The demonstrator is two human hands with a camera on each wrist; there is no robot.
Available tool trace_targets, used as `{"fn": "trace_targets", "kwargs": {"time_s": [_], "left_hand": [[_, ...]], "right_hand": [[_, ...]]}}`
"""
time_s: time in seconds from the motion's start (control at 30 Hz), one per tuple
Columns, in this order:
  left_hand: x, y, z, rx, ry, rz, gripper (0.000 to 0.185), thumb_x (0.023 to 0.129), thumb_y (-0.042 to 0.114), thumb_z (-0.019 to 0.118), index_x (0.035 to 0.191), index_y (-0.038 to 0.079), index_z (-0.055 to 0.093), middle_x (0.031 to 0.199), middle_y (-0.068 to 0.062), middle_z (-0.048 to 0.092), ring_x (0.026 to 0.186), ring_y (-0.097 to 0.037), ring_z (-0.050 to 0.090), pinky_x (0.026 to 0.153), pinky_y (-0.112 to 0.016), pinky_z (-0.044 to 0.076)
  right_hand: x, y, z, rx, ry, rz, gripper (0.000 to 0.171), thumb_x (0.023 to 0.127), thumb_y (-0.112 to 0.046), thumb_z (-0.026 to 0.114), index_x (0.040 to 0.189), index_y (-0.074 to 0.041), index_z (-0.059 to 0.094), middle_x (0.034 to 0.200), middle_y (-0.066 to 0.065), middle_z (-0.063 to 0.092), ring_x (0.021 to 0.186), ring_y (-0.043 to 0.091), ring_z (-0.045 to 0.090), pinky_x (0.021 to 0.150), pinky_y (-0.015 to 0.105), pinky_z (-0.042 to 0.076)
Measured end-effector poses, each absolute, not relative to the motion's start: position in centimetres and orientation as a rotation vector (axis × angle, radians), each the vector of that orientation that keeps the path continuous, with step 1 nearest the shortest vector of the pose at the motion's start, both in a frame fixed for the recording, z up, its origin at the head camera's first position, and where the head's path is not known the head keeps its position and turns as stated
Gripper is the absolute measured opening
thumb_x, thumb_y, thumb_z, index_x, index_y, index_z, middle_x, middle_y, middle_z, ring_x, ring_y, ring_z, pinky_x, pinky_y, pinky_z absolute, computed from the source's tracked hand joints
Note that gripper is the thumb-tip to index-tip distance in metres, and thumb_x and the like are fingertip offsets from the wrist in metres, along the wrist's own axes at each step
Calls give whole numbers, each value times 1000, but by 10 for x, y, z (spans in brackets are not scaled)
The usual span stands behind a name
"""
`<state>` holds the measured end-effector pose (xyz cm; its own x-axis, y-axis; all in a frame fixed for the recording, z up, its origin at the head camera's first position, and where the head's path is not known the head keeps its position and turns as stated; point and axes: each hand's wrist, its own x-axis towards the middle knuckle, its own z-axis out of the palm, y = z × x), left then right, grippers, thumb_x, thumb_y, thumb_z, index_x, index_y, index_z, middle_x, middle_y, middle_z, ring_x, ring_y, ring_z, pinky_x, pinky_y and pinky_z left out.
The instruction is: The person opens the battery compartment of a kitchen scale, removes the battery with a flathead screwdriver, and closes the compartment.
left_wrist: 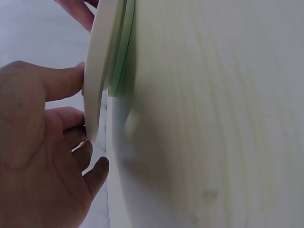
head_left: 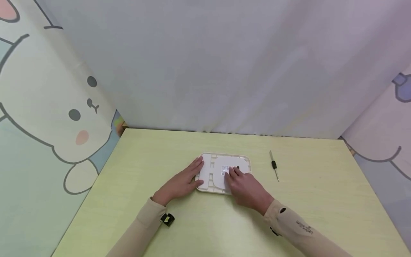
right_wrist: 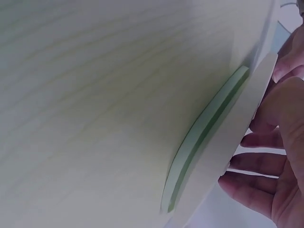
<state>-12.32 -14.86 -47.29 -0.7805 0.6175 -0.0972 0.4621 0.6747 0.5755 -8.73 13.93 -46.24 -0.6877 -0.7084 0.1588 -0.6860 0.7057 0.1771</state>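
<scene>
1. The white device (head_left: 211, 178) is seen at the lower centre of the frame, laid flat on the table (head_left: 321, 196); its long axis is run from left to right, tilted slightly down towards the right.
2. The relation that counts is judged to be at the panel (head_left: 221, 160), on the device's right part; it is lain upon by the fingertips of the right hand (head_left: 247, 187), so that hand is the nearer one, reached in from the lower right.
3. The strip (head_left: 206, 171) at the device's left end is touched by the left hand (head_left: 183, 182); its fingers are laid over the left edge, with the thumb set well apart and nothing clamped.
4. The right fingers are bent and bunched close together; whether anything small is pinched beneath them cannot be told.
5. The screwdriver (head_left: 274, 165) is left lying untouched, right of the device, its length near upright in the frame.
6. The panel's lower right is hidden by the right hand; the label (head_left: 224, 170) cannot be read; in the right wrist view the top face is turned away, and only a green layer (right_wrist: 190, 145) is shown below the white edge.
</scene>
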Motion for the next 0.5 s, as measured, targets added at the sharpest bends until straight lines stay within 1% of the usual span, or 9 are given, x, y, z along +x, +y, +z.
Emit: {"fn": "trace_targets", "kwargs": {"time_s": [0.2,0.33,0.4,0.43,0.5], "left_hand": [[-123,-150,-474,861,2616,770,74,111,39,53,168,3,21,179,-7,9,167,-27,8,134,-49,21],[-122,-150,-473,858,2619,774,74,111,39,53,167,3,22,179,-7,10,167,-27,9,134,-50,22],[-122,-150,-473,861,2620,767,74,111,40,52,167,4,22,179,-6,10,167,-26,9,134,-50,22],[-122,-150,-473,860,2619,762,74,111,41,52,168,4,22,180,-6,10,167,-26,9,134,-49,23],[-122,-149,-472,853,2619,749,74,111,41,52,168,5,22,180,-4,9,167,-25,9,134,-49,23]], "right_hand": [[-86,133,-456,1141,-2725,-235,46,89,-14,75,130,4,68,127,25,70,116,37,72,73,39,67],[-86,130,-453,1150,-2757,-301,46,91,-15,74,133,4,68,130,27,70,119,39,72,78,40,67],[-86,130,-452,1156,-2767,-315,46,92,-15,73,134,5,68,130,28,70,119,39,72,78,40,67],[-87,130,-452,1161,-2765,-317,45,92,-15,73,132,5,68,128,27,71,117,39,73,77,40,67],[-89,130,-451,1157,-2745,-300,40,90,-15,75,126,3,71,117,22,75,105,33,76,72,38,66]]}}
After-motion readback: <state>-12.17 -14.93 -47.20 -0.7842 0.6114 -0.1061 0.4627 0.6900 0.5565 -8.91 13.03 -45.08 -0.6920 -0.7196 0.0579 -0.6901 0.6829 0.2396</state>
